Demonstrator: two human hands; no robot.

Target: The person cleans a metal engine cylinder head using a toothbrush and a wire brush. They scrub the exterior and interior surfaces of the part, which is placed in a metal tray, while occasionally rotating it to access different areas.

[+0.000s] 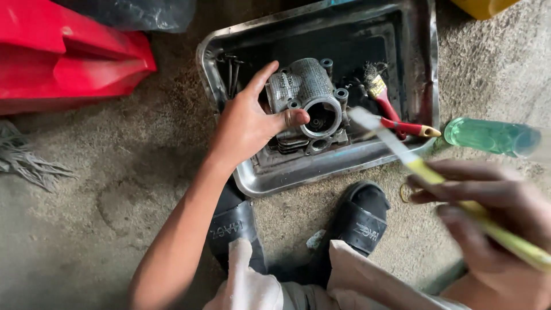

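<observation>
My left hand grips a grey finned engine cylinder that stands tilted in a dirty metal tray, its round bore facing me. My thumb rests on the rim of the bore. My right hand, blurred and close to the camera at the lower right, holds a yellow-handled brush whose pale end points toward the cylinder. The brush tip hovers just right of the bore.
A red-handled paint brush lies in the tray's right side, with several long bolts at its left. A green plastic bottle lies right of the tray. Red plastic bodywork sits upper left. My black sandals rest below the tray.
</observation>
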